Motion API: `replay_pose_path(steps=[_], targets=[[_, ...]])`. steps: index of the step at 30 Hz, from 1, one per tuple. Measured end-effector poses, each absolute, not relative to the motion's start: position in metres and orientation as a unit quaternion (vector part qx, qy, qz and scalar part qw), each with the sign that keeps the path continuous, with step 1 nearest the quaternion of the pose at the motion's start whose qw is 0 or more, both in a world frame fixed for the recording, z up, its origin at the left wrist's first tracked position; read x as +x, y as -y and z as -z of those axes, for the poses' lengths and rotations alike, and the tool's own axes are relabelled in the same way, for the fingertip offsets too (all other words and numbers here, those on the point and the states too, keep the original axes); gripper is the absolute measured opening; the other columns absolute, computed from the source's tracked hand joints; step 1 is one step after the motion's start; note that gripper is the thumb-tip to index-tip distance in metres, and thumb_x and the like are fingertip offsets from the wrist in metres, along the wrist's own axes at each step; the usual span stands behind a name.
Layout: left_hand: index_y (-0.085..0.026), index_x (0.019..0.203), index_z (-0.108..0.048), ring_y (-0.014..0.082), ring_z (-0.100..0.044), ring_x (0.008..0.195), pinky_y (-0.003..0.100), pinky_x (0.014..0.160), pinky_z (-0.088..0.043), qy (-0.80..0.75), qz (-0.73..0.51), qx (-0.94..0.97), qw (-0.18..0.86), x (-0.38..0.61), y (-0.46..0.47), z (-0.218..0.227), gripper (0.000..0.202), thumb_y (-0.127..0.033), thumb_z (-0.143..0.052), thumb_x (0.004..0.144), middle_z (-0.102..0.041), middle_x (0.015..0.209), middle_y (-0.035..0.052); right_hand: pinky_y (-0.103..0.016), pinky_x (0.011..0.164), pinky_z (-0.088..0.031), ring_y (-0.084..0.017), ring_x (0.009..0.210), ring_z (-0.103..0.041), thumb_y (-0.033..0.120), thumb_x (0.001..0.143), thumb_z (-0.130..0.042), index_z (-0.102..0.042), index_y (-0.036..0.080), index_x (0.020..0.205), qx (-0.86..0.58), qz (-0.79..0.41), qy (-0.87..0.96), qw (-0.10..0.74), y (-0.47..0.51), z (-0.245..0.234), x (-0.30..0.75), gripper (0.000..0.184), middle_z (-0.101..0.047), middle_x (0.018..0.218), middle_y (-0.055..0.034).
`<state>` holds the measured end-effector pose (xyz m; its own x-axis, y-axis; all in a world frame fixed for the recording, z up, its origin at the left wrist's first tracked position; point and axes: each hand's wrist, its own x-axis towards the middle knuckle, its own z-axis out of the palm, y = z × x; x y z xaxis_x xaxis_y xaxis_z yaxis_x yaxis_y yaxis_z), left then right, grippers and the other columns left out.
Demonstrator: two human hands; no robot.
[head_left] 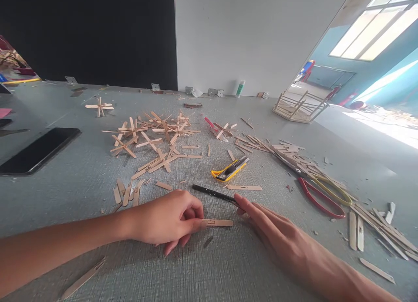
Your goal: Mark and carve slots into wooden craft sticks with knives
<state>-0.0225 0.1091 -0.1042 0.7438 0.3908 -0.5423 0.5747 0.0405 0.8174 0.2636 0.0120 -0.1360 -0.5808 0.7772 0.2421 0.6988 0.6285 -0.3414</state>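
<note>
My left hand [163,217] pinches a wooden craft stick [224,223] between thumb and fingers, close above the table. A small dark outline is drawn on the stick, beside my thumb. My right hand [281,234] has its fingertips closed on one end of a black pen [210,192], whose other end points left. Just beyond the pen lie a yellow utility knife [230,169] and a cut craft stick [244,188] with a notch in it. A small dark sliver [208,241] rests below the held stick.
Crossed stick pieces [163,132] are heaped at the middle back. Scissors [321,197] with red and yellow handles lie among loose sticks at right. A phone [41,149] lies at left. A stick frame [300,106] and a glue tube [240,88] stand near the back panel [241,36].
</note>
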Motion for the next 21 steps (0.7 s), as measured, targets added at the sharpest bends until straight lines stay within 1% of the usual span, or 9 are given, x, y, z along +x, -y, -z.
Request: replay_pose_path(steps=[1, 3, 5, 6, 9, 12, 15, 19, 21], targets=[[-0.019, 0.079, -0.051, 0.0058, -0.05, 0.036, 0.015, 0.035, -0.033, -0.351, 0.074, 0.689, 0.63, -0.022, -0.109, 0.104, 0.028, -0.036, -0.055, 0.101, -0.057, 0.06, -0.0056, -0.028, 0.09, -0.062, -0.019, 0.114, -0.071, 0.008, 0.106, -0.035, -0.02, 0.021, 0.166, -0.439, -0.111, 0.871, 0.192, -0.011, 0.136, 0.265, 0.063, -0.068, 0.135, -0.0145], [-0.02, 0.079, -0.051, 0.006, -0.049, 0.036, 0.015, 0.035, -0.032, -0.353, 0.074, 0.689, 0.629, -0.023, -0.109, 0.102, 0.029, -0.037, -0.055, 0.101, -0.057, 0.059, -0.0057, -0.024, 0.084, -0.063, -0.015, 0.102, -0.075, 0.013, 0.108, -0.037, -0.029, 0.024, 0.162, -0.482, -0.117, 0.845, 0.197, -0.01, 0.135, 0.266, 0.056, -0.073, 0.126, -0.0093], [-0.02, 0.079, -0.051, 0.0061, -0.05, 0.036, 0.015, 0.036, -0.033, -0.35, 0.073, 0.691, 0.629, -0.023, -0.108, 0.102, 0.03, -0.038, -0.053, 0.102, -0.057, 0.059, -0.0052, -0.02, 0.076, -0.062, -0.012, 0.088, -0.076, 0.016, 0.109, -0.037, -0.035, 0.024, 0.159, -0.501, -0.122, 0.833, 0.199, -0.01, 0.13, 0.263, 0.051, -0.076, 0.116, -0.0067], [-0.019, 0.079, -0.051, 0.0059, -0.05, 0.037, 0.015, 0.037, -0.034, -0.348, 0.073, 0.691, 0.629, -0.024, -0.108, 0.102, 0.031, -0.039, -0.052, 0.103, -0.058, 0.06, -0.005, -0.019, 0.074, -0.062, -0.011, 0.085, -0.075, 0.017, 0.109, -0.037, -0.036, 0.023, 0.158, -0.501, -0.125, 0.833, 0.202, -0.01, 0.127, 0.261, 0.049, -0.076, 0.112, -0.0065], [-0.02, 0.082, -0.051, 0.0057, -0.051, 0.037, 0.015, 0.037, -0.034, -0.343, 0.072, 0.692, 0.63, -0.025, -0.109, 0.104, 0.032, -0.042, -0.05, 0.104, -0.059, 0.062, -0.0046, -0.018, 0.077, -0.06, -0.009, 0.088, -0.073, 0.012, 0.108, -0.033, -0.034, 0.02, 0.16, -0.477, -0.129, 0.843, 0.215, -0.011, 0.121, 0.256, 0.053, -0.072, 0.11, -0.0078], [-0.02, 0.082, -0.051, 0.0053, -0.05, 0.036, 0.016, 0.037, -0.033, -0.339, 0.07, 0.697, 0.628, -0.025, -0.11, 0.105, 0.033, -0.044, -0.049, 0.105, -0.059, 0.063, -0.0047, -0.021, 0.084, -0.06, -0.011, 0.099, -0.072, 0.006, 0.105, -0.032, -0.025, 0.021, 0.165, -0.456, -0.159, 0.852, 0.201, -0.01, 0.124, 0.258, 0.062, -0.067, 0.124, -0.0113], [-0.02, 0.08, -0.051, 0.0051, -0.05, 0.035, 0.016, 0.037, -0.033, -0.34, 0.071, 0.7, 0.624, -0.025, -0.11, 0.104, 0.033, -0.041, -0.05, 0.104, -0.058, 0.062, -0.0052, -0.025, 0.089, -0.06, -0.015, 0.11, -0.07, 0.006, 0.104, -0.036, -0.025, 0.024, 0.165, -0.458, -0.192, 0.848, 0.183, -0.007, 0.129, 0.263, 0.065, -0.063, 0.137, -0.0124], [-0.02, 0.079, -0.051, 0.0049, -0.049, 0.035, 0.015, 0.037, -0.033, -0.333, 0.071, 0.706, 0.62, -0.024, -0.11, 0.103, 0.031, -0.039, -0.051, 0.103, -0.057, 0.061, -0.0058, -0.026, 0.088, -0.061, -0.016, 0.107, -0.072, 0.006, 0.103, -0.036, -0.029, 0.028, 0.164, -0.469, -0.19, 0.845, 0.172, -0.005, 0.131, 0.264, 0.065, -0.066, 0.135, -0.0098], [-0.02, 0.078, -0.05, 0.0049, -0.048, 0.035, 0.016, 0.037, -0.033, -0.33, 0.071, 0.707, 0.621, -0.024, -0.109, 0.103, 0.033, -0.041, -0.051, 0.103, -0.056, 0.06, -0.0057, -0.026, 0.081, -0.061, -0.016, 0.097, -0.073, 0.006, 0.104, -0.037, -0.032, 0.028, 0.162, -0.473, -0.165, 0.849, 0.168, -0.005, 0.131, 0.264, 0.063, -0.069, 0.127, -0.009]])
